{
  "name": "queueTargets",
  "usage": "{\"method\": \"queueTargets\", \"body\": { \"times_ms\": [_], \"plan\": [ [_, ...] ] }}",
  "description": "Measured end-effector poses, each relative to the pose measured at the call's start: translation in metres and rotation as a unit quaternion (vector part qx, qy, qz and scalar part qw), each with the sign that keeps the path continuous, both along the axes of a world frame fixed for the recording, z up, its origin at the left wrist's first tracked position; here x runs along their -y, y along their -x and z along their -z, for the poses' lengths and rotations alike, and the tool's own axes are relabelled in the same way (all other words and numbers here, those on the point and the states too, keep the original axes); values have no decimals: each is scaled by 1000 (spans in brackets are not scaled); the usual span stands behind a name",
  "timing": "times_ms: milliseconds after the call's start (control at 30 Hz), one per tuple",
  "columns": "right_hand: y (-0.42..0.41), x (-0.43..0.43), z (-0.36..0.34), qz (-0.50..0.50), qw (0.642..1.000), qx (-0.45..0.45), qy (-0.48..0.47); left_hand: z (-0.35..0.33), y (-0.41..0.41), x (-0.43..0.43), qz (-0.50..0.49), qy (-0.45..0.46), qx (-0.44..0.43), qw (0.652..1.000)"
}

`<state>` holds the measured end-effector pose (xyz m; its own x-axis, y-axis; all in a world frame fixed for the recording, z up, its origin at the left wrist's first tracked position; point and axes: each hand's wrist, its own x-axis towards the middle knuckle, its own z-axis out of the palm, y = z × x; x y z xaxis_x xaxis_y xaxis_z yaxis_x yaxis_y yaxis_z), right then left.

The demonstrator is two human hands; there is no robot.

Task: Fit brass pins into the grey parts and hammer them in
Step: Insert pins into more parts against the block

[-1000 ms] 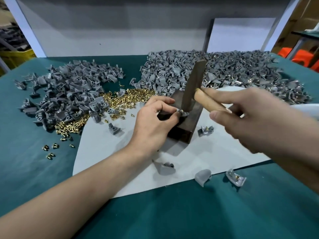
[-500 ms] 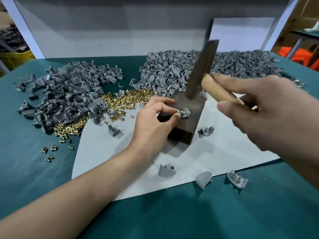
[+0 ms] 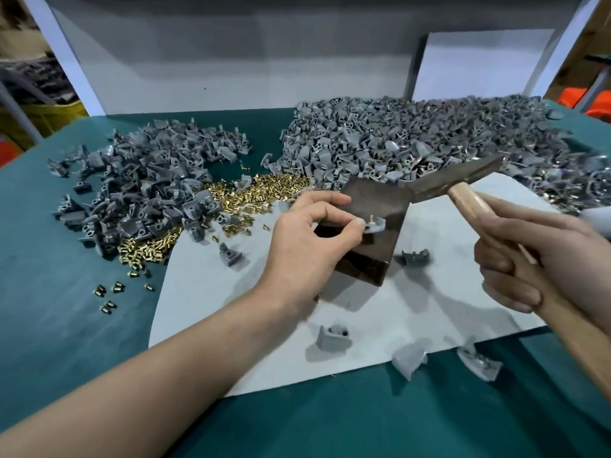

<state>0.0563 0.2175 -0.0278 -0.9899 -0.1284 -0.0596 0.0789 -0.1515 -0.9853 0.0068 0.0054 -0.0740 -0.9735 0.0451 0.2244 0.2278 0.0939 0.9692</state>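
While the left hand pinches the grey part against the dark metal block, presumably steadying its upright brass pin, we note the right hand, its grip wrapped round the hammer handle, holding the head clear, apparently poised to strike.

I get even, fairly bright light from above and ahead — soft shadows spread toward me from the left hand and the dark block across the pale sheet. The hammer and right hand smear with motion blur; the wide lens bows the frame's edges, corners soft.
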Motion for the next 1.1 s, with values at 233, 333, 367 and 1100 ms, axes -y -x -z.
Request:
{"method": "queueTargets", "body": {
  "times_ms": [233, 333, 367, 1100],
  "plan": [
    [2, -7, 13, -73, 992, 46, 87, -3, -1, -1, 2, 8, -2, 1000],
    [-1, -8, 11, -97, 992, 46, 66, -3, 0, 0, 6, 19, -6, 1000],
    [-2, -8, 9, -98, 993, 43, 55, -3, 0, 0, 6, 23, -8, 1000],
    [-8, 41, -65, -6, 849, -201, -489, -2, 2, -1, 11, 25, -3, 1000]
  ]
}}
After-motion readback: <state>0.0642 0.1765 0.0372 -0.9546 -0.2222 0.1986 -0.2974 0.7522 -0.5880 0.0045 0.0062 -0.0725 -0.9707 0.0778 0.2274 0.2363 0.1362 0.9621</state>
